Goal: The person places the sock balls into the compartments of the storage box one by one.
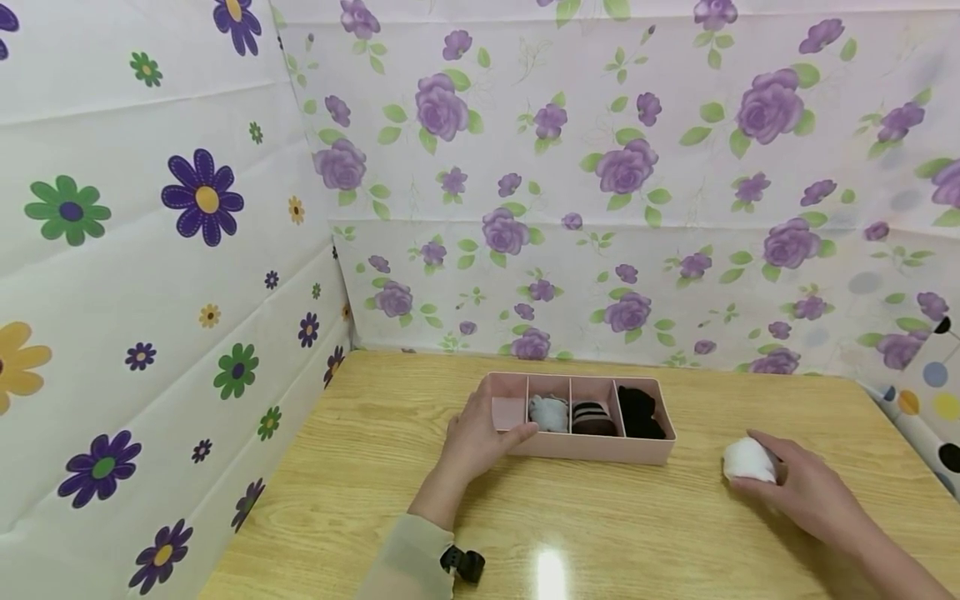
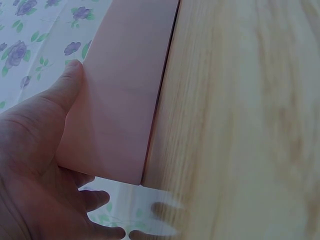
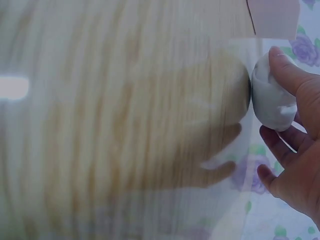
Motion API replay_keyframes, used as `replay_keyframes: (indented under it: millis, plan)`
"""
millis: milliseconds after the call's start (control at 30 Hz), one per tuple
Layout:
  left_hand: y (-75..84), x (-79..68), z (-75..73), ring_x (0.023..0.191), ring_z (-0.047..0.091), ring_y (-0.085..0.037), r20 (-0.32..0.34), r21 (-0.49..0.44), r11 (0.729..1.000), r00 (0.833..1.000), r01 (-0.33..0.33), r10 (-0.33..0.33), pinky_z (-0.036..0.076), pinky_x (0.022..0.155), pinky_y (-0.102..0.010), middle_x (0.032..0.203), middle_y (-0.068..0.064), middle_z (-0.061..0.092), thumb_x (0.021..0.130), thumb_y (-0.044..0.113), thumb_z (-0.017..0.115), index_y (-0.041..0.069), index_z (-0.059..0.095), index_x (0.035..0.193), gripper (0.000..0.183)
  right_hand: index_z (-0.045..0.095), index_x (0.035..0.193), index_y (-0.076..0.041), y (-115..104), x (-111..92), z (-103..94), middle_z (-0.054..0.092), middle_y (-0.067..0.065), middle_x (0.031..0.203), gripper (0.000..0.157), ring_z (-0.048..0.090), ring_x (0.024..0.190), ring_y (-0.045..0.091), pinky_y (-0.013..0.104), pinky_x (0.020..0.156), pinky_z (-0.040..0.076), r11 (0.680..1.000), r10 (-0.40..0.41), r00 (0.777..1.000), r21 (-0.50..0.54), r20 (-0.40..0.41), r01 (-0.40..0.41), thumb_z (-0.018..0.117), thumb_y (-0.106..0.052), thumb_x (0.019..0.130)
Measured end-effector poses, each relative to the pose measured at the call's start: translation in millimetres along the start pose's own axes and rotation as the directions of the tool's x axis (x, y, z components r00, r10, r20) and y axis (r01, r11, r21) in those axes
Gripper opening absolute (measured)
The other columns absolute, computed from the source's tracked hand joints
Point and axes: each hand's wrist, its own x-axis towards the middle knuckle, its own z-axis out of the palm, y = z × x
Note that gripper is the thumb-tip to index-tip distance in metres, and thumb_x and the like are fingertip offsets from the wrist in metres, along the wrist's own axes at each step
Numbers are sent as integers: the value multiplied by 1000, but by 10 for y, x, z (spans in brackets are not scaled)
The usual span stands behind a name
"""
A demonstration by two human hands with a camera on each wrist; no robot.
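A pink divided storage box (image 1: 592,448) stands on the table, its long side toward me. My left hand (image 1: 480,437) grips its left end, thumb over the front rim; in the left wrist view the fingers curl around that end. Off to the right of the box, my right hand (image 1: 813,492) pinches a white rolled-up sock (image 1: 748,460) between thumb and fingers. In the right wrist view the rolled sock (image 3: 274,95) is close over the tabletop. The box's compartments hold a light grey rolled sock (image 1: 549,412), a brown-and-black striped one (image 1: 594,418) and a black one (image 1: 639,412); its leftmost compartment shows a bare floor.
The wood-grain table (image 1: 600,517) has a glossy surface with a light reflection near the front. Floral sheeting (image 1: 555,200) hangs behind it, and flower-print sheeting (image 1: 150,283) lines the left. Dotted fabric (image 1: 930,400) hangs by the right edge. A black wrist strap (image 1: 463,564) is on my left sleeve.
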Motion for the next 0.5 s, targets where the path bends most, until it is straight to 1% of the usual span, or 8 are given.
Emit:
replay_keyframes:
  millis: [100, 200, 333, 500]
  plan:
    - [-4, 5, 10, 158, 41, -40, -2, 0, 1000, 1000, 1, -1, 22, 124, -78, 178, -16, 33, 93, 77, 74, 10, 14, 178, 124, 55, 154, 11, -61, 7, 22, 60, 43, 141, 95, 62, 122, 62, 67, 86, 58, 1000, -17, 999, -11, -34, 17, 92, -50, 91]
    - [-9, 14, 18, 158, 43, -39, -2, 3, 1000, 1000, 2, -2, 23, 124, -78, 178, -15, 34, 93, 77, 74, 11, 15, 178, 123, 55, 154, 11, -144, 29, 25, 59, 44, 143, 95, 58, 125, 65, 74, 90, 54, 999, -31, 998, -12, -56, 30, 92, -49, 91]
    - [-11, 17, 19, 158, 42, -39, -1, 6, 1000, 1000, 2, -2, 24, 123, -78, 177, -16, 34, 93, 75, 75, 11, 15, 178, 123, 53, 155, 10, -281, 78, 12, 58, 43, 143, 94, 57, 125, 64, 76, 89, 53, 999, -41, 995, -1, -88, 41, 93, -45, 91]
    - [-7, 15, 13, 157, 43, -41, -11, 2, 1000, 1000, -5, 5, 25, 122, -79, 176, -18, 36, 93, 74, 76, 9, 16, 178, 123, 56, 151, 11, -500, 149, 30, 62, 41, 138, 87, 59, 122, 62, 77, 90, 52, 994, -104, 979, 23, -174, 109, 98, -30, 86]
